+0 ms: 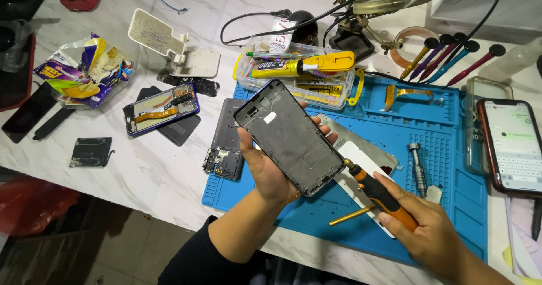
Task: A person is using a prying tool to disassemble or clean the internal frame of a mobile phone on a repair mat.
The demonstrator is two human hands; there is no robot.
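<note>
Left hand [270,169] closed around a dark phone frame [289,136], held tilted above the blue mat [451,121]; fingertips just showing past the frame's far edge, palm mostly hidden behind it. Right hand [432,228] gripped shut on an orange-and-black screwdriver [379,194], tip touching the frame's lower right corner. Wrist cut off at the bottom edge. Beneath the screwdriver, a white plate [361,158] and a brass rod [350,215], both partly covered. Behind the frame, a clear box [339,90] with a yellow glue tube [299,66] on top, contents hard to make out. Left of the mat on the white worktop [158,172], an opened phone [164,110] with orange flex visible. At the right edge, a lit phone [511,144], cut off in part by the picture border. Top left, a snack bag [84,70] in a clear tub.
</note>
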